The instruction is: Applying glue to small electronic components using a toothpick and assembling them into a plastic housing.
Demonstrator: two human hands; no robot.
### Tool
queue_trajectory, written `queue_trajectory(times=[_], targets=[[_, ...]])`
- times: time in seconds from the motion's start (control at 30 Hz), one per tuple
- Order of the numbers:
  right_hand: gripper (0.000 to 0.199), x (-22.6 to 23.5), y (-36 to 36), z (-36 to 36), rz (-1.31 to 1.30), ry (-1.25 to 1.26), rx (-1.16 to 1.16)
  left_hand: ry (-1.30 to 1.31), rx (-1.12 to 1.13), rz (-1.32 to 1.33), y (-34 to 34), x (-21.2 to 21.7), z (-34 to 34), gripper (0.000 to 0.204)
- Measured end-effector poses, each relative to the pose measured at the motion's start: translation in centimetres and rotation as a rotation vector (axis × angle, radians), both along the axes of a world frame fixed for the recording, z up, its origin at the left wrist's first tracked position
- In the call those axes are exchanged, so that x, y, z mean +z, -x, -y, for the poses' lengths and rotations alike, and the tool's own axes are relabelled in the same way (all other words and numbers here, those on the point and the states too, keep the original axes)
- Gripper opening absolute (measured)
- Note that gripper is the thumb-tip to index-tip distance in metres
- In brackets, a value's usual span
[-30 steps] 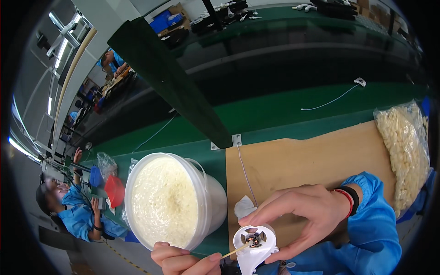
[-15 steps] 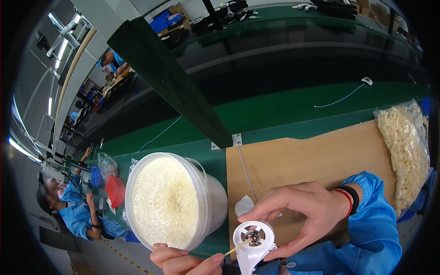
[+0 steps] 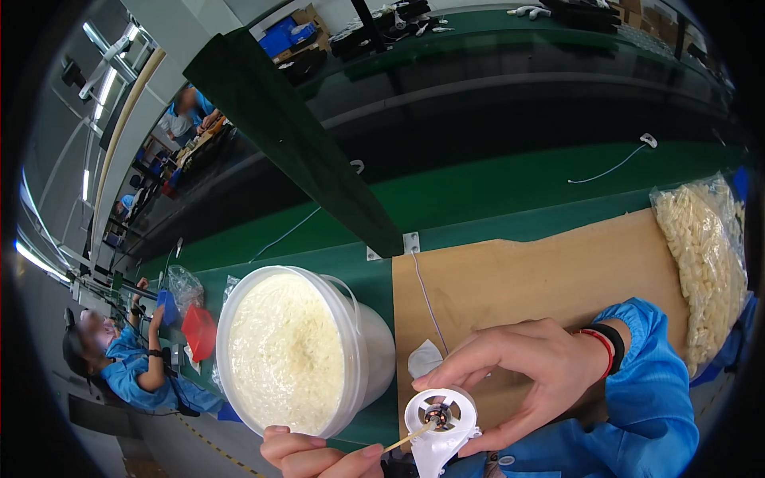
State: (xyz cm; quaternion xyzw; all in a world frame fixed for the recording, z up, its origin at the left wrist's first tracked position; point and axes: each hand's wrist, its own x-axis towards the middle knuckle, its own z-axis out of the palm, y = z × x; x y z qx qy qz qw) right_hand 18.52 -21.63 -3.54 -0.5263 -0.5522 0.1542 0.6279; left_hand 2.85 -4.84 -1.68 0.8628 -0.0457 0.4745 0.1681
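At the lower edge, my left hand (image 3: pixel 323 457) pinches a thin wooden stick (image 3: pixel 407 439). The stick's tip reaches the middle of a white plastic housing (image 3: pixel 443 457), where a small motor core with copper-coloured windings (image 3: pixel 436 419) shows inside a round, spoked opening. Fingers and thumb of my right hand (image 3: pixel 535 362) grip that housing's round end from the right. Left of it stands a white bucket (image 3: pixel 368 362) filled with pale, glossy grease (image 3: pixel 285 350), close above my left hand. A small white scrap (image 3: pixel 425 360) lies just beyond my right fingertips.
Brown cardboard (image 3: pixel 542 275) covers the bench under my right hand. At right lies a clear bag of cream-coloured parts (image 3: pixel 703 271). Beyond runs a dark conveyor (image 3: pixel 478 119) with a small corded white part (image 3: pixel 648 141). A green post (image 3: pixel 295 143) rises ahead. A co-worker (image 3: pixel 131 362) sits left, near a red bin (image 3: pixel 198 332).
The stick has drawn back slightly toward the lower left. Corded parts on the conveyor have shifted right, one emerging beside the post. The left co-worker's hand has moved to the blue bin.
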Motion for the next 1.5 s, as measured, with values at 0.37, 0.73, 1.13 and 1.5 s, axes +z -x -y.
queue_trajectory(times=[0.37,0.73,1.13,1.5], targets=[[0.062,0.09,-0.05,0.04,-0.029,0.017,0.036,-0.016,0.03,0.018,-0.18,-0.21,-0.07,0.016],[0.061,-0.01,-0.03,0.02,-0.037,0.007,0.04,-0.005,0.031,-0.052,0.27,-0.05,0.02,0.014],[0.061,-0.02,-0.02,0.04,-0.045,0.015,0.047,0.015,0.021,-0.03,0.32,-0.32,-0.11,0.013],[0.061,-0.02,0.08,0.02,-0.062,0.008,0.041,0.031,0.03,-0.001,0.37,-0.25,-0.11,0.014]])
